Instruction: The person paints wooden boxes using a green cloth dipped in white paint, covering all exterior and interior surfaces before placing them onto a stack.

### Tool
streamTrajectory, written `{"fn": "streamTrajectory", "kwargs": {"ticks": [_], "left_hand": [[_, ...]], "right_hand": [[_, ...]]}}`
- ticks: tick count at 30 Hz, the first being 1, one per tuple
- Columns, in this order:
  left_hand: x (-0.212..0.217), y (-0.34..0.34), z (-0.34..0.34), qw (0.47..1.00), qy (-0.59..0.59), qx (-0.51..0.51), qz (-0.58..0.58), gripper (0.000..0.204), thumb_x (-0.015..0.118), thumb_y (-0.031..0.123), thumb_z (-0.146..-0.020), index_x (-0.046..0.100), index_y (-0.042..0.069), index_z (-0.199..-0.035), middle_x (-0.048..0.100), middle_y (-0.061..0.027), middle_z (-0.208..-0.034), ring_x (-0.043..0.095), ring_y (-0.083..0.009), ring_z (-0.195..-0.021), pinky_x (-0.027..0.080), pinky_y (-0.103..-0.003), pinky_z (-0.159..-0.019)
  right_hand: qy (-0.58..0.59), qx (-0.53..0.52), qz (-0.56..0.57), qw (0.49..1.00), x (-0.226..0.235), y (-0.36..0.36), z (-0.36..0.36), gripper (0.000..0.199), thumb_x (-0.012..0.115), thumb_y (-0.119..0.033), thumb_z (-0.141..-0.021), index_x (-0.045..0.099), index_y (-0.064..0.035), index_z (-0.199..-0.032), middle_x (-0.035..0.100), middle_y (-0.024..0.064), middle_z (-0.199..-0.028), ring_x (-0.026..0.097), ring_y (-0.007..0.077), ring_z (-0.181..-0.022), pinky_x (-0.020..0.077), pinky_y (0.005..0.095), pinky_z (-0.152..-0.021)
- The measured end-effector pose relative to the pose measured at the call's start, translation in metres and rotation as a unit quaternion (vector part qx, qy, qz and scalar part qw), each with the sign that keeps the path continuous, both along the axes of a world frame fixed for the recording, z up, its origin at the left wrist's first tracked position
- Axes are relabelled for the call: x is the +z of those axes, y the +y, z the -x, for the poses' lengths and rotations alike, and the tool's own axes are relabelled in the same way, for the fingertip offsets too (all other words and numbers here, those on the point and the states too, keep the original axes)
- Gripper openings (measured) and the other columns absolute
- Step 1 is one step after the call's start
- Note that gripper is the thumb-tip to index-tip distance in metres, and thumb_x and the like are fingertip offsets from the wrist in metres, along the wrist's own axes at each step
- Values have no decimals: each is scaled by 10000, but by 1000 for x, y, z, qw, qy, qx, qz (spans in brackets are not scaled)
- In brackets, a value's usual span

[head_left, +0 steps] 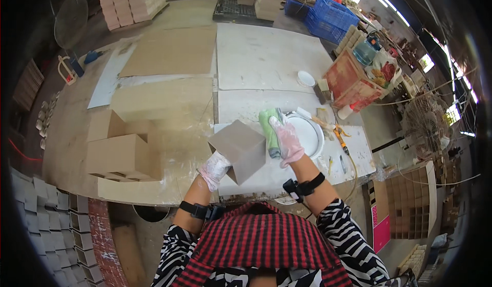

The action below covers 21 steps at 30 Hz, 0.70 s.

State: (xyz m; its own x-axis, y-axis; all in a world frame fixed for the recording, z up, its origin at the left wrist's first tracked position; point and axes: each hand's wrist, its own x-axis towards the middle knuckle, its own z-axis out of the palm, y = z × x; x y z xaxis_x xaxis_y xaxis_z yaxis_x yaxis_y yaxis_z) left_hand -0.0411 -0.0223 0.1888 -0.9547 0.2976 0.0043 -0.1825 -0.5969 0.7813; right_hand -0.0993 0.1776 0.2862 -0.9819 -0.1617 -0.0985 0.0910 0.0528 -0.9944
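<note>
My left hand (214, 171), in a whitish stained glove, grips the lower left edge of a grey-brown cardboard box (239, 147), held tilted over the table. In my right hand (288, 142), gloved in pinkish white, is a folded green cloth (269, 128), close to the box's right side. The fingertips of the left hand are partly hidden by the box. Right beside the right hand stands a round white tub (310, 136) of white paste. A brush with white bristles (304, 113) lies across the tub's far rim.
Several tan cardboard boxes (123, 154) stand at the table's left. A yellow air gun (341, 136) with a hose lies right of the tub. Farther back are a white bowl (306, 78) and a reddish wooden crate (351, 77). A fan (428, 118) stands at the right.
</note>
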Motion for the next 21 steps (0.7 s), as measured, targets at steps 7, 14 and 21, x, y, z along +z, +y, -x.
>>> {"fn": "streamTrajectory", "kwargs": {"ticks": [7,14,21], "left_hand": [[-14,20,-2,984,-67,27,-161,590,656,162,-799,390,82,-1320,484,-70,-1279,481,-219,-1164,414,-390,-968],[-17,19,-4,947,-143,-53,-283,444,492,267,-900,424,37,-1274,512,-111,-1231,507,-228,-1126,419,-375,-956],[-5,9,2,910,-82,-63,-402,399,374,293,-958,455,37,-1253,527,-128,-1218,533,-243,-1096,433,-361,-947]], "right_hand": [[-42,-62,155,985,-26,-10,-21,443,549,-244,-886,444,-12,-1248,552,76,-1090,532,160,-917,443,284,-783],[69,-46,69,994,-38,-7,-37,378,519,-203,-900,463,-7,-1218,561,76,-1067,534,150,-904,449,278,-767],[-43,7,160,986,-26,-8,-52,395,540,-186,-881,455,13,-1212,558,83,-1074,539,138,-916,458,261,-761]]}}
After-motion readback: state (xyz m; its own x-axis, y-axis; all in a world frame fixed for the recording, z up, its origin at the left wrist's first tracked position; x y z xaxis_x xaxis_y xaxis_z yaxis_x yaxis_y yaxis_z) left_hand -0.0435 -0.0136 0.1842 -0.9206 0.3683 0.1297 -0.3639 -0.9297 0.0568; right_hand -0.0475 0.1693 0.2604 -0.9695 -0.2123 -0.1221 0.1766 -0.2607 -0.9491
